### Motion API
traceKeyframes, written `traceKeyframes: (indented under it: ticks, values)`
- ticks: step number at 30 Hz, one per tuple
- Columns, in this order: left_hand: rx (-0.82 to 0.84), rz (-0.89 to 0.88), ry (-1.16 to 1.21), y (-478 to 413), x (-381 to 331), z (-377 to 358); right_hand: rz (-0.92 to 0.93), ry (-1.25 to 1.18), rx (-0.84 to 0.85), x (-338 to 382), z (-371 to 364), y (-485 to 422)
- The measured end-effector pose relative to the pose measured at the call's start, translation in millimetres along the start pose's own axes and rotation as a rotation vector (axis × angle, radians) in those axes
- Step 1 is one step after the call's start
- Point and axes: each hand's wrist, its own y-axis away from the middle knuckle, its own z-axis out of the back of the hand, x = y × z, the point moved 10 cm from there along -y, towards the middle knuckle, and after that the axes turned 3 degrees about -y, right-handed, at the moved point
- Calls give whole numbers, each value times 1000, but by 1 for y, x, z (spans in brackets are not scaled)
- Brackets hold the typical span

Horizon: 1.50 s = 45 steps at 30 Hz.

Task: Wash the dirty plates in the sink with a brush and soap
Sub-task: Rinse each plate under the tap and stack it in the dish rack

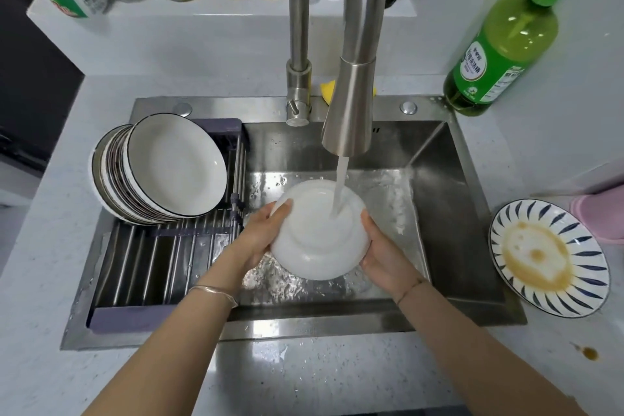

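White plate (317,243) (underside up) under running water (341,184), left hand (260,235), right hand (383,255), both grips clasping its rim

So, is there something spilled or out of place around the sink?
Yes. A small brown spot lies on the counter, near the front right corner of the sink, in front of the striped plate, which holds similar brown residue.

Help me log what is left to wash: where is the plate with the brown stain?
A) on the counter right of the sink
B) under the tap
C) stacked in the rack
A: the stained plate lies on the counter right of the sink; the left hand and right hand hold a white plate under the tap.
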Motion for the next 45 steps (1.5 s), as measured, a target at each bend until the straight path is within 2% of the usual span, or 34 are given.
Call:
traceKeyframes:
  ticks: [7,11,14,20,24,28,32,34,37,40,45]
  values:
    - [44,17,-188,7,4,2,1,3,-66,0,15,2]
    - [51,6,-153,12,2,0,12,-39,-74,11,19,9]
    - [69,-22,-117,17,-3,1,19,19,-46,25,13,20]
    - [138,-11,-87,32,-11,7,46,196,119,53,-38,47]
    - [157,12,-114,47,-16,23,126,344,132,67,-87,57]
    - [56,-144,-195,74,-54,68,219,544,94,77,-141,60]
    - [-183,-525,-291,108,-106,138,255,639,69,81,-190,45]
    - [-277,-634,-417,122,-119,167,272,671,77,82,-217,34]
    - [-408,-643,-673,127,-122,198,265,714,112,76,-262,19]
    - [-401,-567,-866,113,-111,208,294,794,73,67,-293,-2]
    - [-414,-503,-949,94,-92,209,359,986,51,49,-328,-27]
